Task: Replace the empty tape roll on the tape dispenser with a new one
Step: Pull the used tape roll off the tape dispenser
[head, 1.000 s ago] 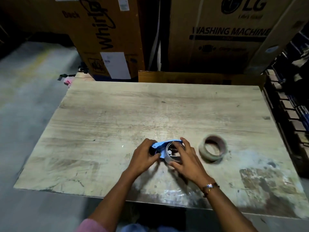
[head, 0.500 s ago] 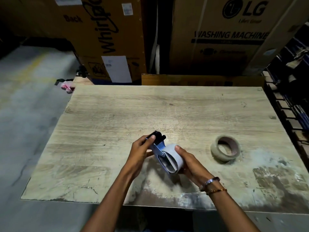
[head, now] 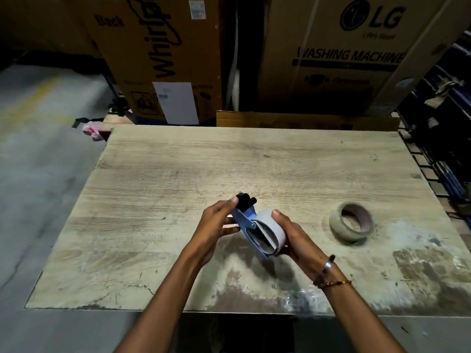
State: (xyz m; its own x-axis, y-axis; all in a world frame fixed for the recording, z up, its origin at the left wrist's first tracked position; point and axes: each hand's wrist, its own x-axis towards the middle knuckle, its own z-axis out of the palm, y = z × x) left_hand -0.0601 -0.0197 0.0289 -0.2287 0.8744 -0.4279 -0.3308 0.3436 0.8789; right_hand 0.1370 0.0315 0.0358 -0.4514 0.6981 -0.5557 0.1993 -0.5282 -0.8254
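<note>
Change: since a second ago I have lifted the tape dispenser (head: 246,220) off the worktop (head: 254,161) and tipped it up; over the last half second it has barely moved.
Dispenser: blue frame held in the air between both hands, black handle end pointing away from me, roll end toward me.
Empty roll: the pale core (head: 271,231) sits on the dispenser's hub, not yet pulled off.
Why held so: I judge the tilt turns the open side of the hub toward my right hand, so the core can slide off sideways.
Left hand (head: 216,225): fingers curled around the frame near the handle, thumb tip pressed by the black end, steadying it.
Right hand (head: 293,238): fingers wrapped under and behind the core, thumb on its outer face, gripping it.
New tape roll (head: 351,222): lies flat on the worktop to my right, well apart from both hands, ready to go on afterwards.
</note>
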